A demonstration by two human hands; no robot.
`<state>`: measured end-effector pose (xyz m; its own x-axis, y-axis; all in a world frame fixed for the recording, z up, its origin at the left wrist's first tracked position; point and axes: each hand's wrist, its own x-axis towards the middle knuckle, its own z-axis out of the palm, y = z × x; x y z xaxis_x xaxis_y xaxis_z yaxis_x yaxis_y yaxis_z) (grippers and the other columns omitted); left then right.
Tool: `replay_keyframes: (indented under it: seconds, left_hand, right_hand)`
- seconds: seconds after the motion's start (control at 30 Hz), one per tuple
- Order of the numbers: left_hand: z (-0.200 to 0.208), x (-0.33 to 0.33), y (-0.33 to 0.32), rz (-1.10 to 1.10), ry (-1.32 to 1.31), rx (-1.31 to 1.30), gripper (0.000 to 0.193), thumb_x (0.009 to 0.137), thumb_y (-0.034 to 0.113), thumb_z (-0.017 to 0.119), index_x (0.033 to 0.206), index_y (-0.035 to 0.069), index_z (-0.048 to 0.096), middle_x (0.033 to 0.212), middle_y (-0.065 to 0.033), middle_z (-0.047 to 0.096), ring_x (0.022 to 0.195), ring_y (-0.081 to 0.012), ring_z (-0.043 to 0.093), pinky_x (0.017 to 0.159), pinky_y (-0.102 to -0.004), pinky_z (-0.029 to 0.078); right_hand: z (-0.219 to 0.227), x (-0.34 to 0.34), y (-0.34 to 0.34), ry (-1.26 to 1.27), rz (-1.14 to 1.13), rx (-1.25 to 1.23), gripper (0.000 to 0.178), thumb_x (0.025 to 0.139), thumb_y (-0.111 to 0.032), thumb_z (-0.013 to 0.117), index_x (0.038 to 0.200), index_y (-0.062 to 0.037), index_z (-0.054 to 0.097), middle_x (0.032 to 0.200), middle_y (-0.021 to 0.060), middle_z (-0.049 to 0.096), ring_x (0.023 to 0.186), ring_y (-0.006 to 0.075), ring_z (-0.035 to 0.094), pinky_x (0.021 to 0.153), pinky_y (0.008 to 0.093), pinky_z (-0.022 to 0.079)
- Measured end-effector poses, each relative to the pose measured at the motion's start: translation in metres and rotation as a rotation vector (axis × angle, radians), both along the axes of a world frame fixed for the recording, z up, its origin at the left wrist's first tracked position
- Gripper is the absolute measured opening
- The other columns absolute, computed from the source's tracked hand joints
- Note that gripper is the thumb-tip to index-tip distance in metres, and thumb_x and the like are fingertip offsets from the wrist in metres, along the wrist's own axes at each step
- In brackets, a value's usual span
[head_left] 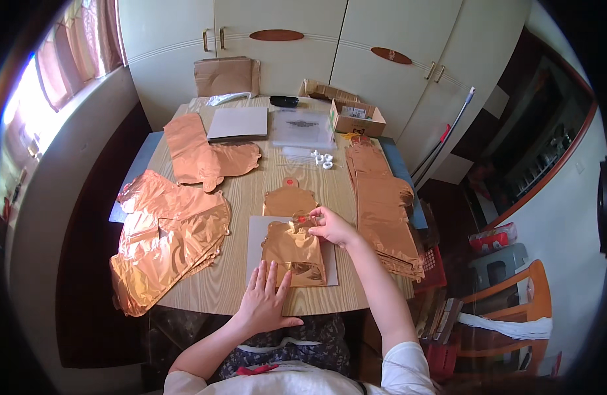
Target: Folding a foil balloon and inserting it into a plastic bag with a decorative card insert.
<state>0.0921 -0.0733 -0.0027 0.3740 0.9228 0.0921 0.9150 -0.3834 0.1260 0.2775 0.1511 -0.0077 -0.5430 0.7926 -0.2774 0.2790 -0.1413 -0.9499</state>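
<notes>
A folded gold foil balloon (pixel 291 245), flat and uninflated, rests on a pale board (pixel 256 232) at the table's near edge. My left hand (pixel 267 299) lies open, its spread fingers touching the foil's lower left part and the board. At the foil's upper right edge, my right hand (pixel 333 228) is closed in a pinch on a small tab with a red mark beside the fingertips. Just beyond is another flat gold foil piece (pixel 289 201), whose rounded tab bears a red dot; its near end is partly covered.
Copper foil balloons lie in a loose pile (pixel 175 243) at left, a folded one (pixel 201 155) behind it, and a stack (pixel 382 210) at right. Farther back are a stack of pale boards (pixel 239 124), clear plastic bags (pixel 302 131), white rings (pixel 324 160) and a cardboard box (pixel 359 120).
</notes>
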Motion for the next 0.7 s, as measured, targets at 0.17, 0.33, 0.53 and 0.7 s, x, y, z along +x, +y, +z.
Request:
replay_keyframes:
  seconds: [0.17, 0.33, 0.53, 0.7]
  left_hand:
    - [0.001, 0.000, -0.001, 0.006, -0.003, -0.008, 0.114, 0.072, 0.084, 0.051, 0.147, 0.000, 0.034, 0.146, -0.0374, 0.029, 0.139, -0.0556, 0.022, 0.114, -0.0590, 0.020]
    - [0.001, 0.000, 0.000, 0.009, 0.007, -0.015, 0.115, 0.071, 0.084, 0.052, 0.148, 0.001, 0.033, 0.147, -0.0368, 0.029, 0.139, -0.0553, 0.021, 0.114, -0.0590, 0.020]
    - [0.000, 0.000, 0.000, 0.016, -0.010, -0.027, 0.116, 0.070, 0.084, 0.053, 0.148, 0.001, 0.032, 0.147, -0.0369, 0.028, 0.140, -0.0551, 0.020, 0.114, -0.0591, 0.019]
    - [0.002, 0.001, 0.001, 0.010, -0.011, -0.028, 0.116, 0.070, 0.083, 0.054, 0.149, 0.001, 0.032, 0.147, -0.0367, 0.028, 0.140, -0.0553, 0.021, 0.114, -0.0592, 0.018]
  right_hand:
    - [-0.010, 0.003, 0.010, 0.096, -0.043, -0.142, 0.043, 0.087, 0.004, 0.063, 0.126, -0.0032, 0.048, 0.106, 0.0095, 0.064, 0.092, 0.0172, 0.064, 0.077, 0.0286, 0.054]
    - [-0.017, -0.005, 0.004, -0.106, -0.082, 0.409, 0.035, 0.084, 0.005, 0.062, 0.118, -0.0013, 0.054, 0.108, 0.0107, 0.064, 0.095, 0.0200, 0.064, 0.083, 0.0327, 0.054]
    - [-0.010, -0.010, -0.045, -0.435, -0.027, 1.071, 0.038, 0.090, -0.018, 0.062, 0.123, -0.0005, 0.056, 0.133, 0.0174, 0.053, 0.126, 0.0320, 0.049, 0.107, 0.0429, 0.039]
    - [-0.018, -0.011, -0.105, -0.619, 0.300, 1.091, 0.065, 0.099, -0.043, 0.045, 0.142, 0.0049, 0.040, 0.151, 0.0224, 0.036, 0.142, 0.0349, 0.030, 0.119, 0.0460, 0.020]
